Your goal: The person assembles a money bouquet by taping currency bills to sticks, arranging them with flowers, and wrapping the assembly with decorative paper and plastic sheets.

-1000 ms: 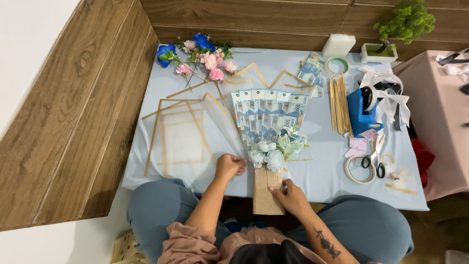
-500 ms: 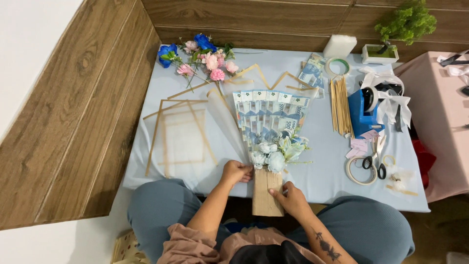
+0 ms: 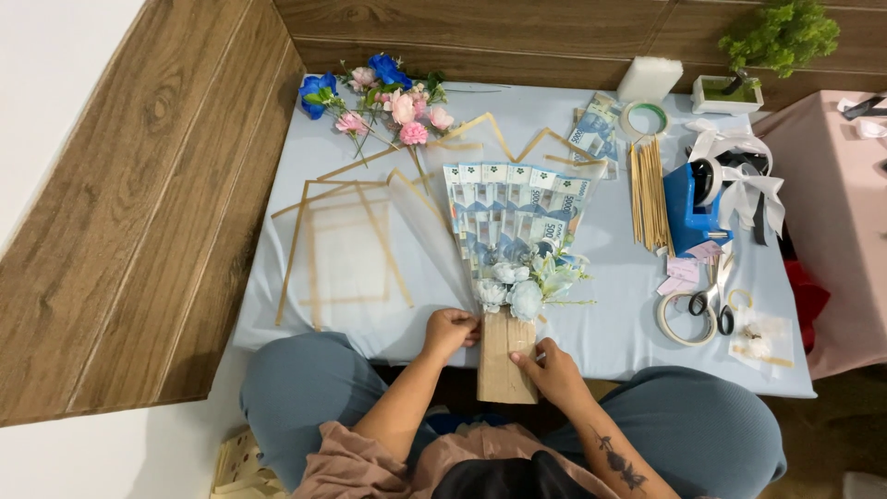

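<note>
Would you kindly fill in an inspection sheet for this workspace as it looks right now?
Surface: low table under a pale blue cloth.
Job's things: fan-shaped banknote bouquet with pale flowers on a brown paper-wrapped handle; gold-edged clear wrapping sheets.
Clutter: blue and pink artificial flowers, wooden skewers, blue tape dispenser, scissors, white ribbon.
Grippers: left hand and right hand grip the handle.
Cables: nothing seen.
Surroundings: wooden wall panels, small green potted plant.
</note>
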